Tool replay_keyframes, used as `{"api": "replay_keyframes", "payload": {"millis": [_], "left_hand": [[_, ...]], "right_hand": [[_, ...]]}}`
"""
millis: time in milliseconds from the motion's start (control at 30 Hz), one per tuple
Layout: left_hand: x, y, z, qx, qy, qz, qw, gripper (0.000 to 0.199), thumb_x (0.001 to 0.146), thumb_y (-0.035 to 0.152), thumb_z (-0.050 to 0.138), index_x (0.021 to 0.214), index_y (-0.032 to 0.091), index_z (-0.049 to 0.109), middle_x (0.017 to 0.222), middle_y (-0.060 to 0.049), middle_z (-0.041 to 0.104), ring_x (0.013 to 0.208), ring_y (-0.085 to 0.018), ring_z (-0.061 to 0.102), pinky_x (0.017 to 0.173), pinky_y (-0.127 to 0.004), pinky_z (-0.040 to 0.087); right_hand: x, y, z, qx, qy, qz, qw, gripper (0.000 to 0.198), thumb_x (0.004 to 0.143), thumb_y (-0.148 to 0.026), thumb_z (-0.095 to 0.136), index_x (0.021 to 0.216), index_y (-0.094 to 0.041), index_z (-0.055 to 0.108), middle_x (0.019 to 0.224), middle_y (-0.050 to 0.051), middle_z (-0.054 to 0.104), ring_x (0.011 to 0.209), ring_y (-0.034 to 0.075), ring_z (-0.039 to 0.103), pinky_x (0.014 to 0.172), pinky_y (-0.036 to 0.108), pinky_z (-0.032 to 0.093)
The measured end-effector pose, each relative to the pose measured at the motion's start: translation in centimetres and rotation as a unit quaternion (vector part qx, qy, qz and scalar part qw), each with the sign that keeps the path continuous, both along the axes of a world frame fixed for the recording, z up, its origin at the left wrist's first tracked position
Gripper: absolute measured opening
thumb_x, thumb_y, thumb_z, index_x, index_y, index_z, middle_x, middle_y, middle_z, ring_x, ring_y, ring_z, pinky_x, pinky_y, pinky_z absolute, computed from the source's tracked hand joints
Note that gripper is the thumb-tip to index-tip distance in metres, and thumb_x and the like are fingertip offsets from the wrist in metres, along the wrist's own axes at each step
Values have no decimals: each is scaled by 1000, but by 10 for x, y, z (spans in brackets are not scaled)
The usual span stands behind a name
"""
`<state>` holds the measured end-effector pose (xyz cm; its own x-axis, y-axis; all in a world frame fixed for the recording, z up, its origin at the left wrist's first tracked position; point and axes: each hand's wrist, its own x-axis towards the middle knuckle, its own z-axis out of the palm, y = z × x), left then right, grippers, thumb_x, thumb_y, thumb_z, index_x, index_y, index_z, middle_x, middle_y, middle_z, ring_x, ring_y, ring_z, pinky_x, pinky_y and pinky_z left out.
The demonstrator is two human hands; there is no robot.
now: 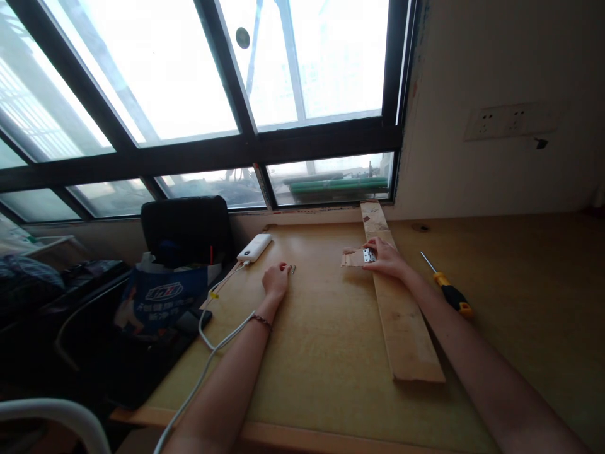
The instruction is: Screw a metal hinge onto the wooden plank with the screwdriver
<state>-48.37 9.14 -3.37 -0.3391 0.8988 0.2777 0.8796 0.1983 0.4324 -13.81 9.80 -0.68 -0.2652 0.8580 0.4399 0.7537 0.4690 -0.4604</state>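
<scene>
One bare left hand, fingers bunched, rests beside tiny metal pieces, probably screws, at its two o'clock; whether it grips any, I cannot tell. The bare right hand pinches a silvery metal hinge at the nine-o'clock edge of a long tan wooden board; holding it flat should help.

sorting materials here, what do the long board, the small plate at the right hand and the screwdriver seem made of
The long board looks like bare, matte wood: tan with darker blotches, though the blur hides clear grain. The small plate is probably bright metal, silvery with dark holes. The screwdriver seems to have a steel shaft, thin and grey, and a yellow-and-black handle, likely plastic, perhaps part rubber.
</scene>
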Motion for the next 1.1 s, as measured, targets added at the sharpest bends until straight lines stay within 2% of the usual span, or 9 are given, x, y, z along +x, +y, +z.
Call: {"api": "replay_keyframes", "payload": {"millis": [333,500,633,733,800,867,933,1000,1100], "left_hand": [[6,-3,2,-3,31,-61,998,30,76,35,51,101,21,60,92,-4,67,89,-21,58,74,-30,41],[19,-13,8,102,58,-86,989,30,77,32,50,100,16,61,103,-10,61,103,-26,50,88,-38,37],[60,-23,10,128,-117,-201,964,25,77,34,51,92,17,62,97,-10,62,93,-23,55,84,-35,42],[107,-24,6,32,-372,-222,901,25,71,36,60,82,14,61,82,-10,63,74,-19,60,71,-32,47],[137,-20,3,-41,-539,-222,812,26,72,37,59,79,12,57,79,-11,62,69,-17,61,69,-31,48],[162,-13,2,-77,-644,-217,730,23,74,32,59,79,11,55,77,-11,62,67,-15,61,69,-30,48],[176,-6,4,-72,-683,-202,699,14,74,23,57,80,11,52,73,-8,61,62,-13,61,67,-28,48],[174,3,10,-34,-683,-164,711,8,73,16,54,80,13,50,72,-5,60,58,-11,59,64,-27,49],[137,12,23,35,-628,-93,772,9,74,17,48,82,14,49,77,-5,59,59,-11,60,59,-26,48]], "right_hand": [[0,1,-1,7,8,0,1000,64,49,-40,74,105,-20,48,108,6,58,103,25,52,87,38,38],[1,0,0,8,5,10,1000,64,51,-41,73,106,-19,48,109,7,57,103,24,52,88,37,38],[2,-1,1,8,1,8,1000,64,53,-42,73,107,-19,49,112,7,55,104,24,51,90,37,37],[2,-1,1,8,-2,6,1000,63,53,-43,73,107,-19,50,113,8,54,104,24,51,90,37,36],[2,-1,1,8,4,7,1000,64,53,-43,73,106,-19,50,112,8,55,103,24,52,90,38,36],[2,-1,1,8,11,7,1000,64,52,-44,74,107,-19,49,111,8,56,103,24,52,91,39,37],[3,-1,0,8,10,8,1000,67,52,-46,74,108,-20,49,114,9,55,106,24,51,92,40,36],[4,0,0,8,3,11,1000,73,51,-48,74,113,-21,47,122,10,50,111,26,48,94,42,34],[4,0,0,17,5,15,1000,87,50,-52,73,124,-21,38,133,12,40,120,28,40,98,44,32]]}}
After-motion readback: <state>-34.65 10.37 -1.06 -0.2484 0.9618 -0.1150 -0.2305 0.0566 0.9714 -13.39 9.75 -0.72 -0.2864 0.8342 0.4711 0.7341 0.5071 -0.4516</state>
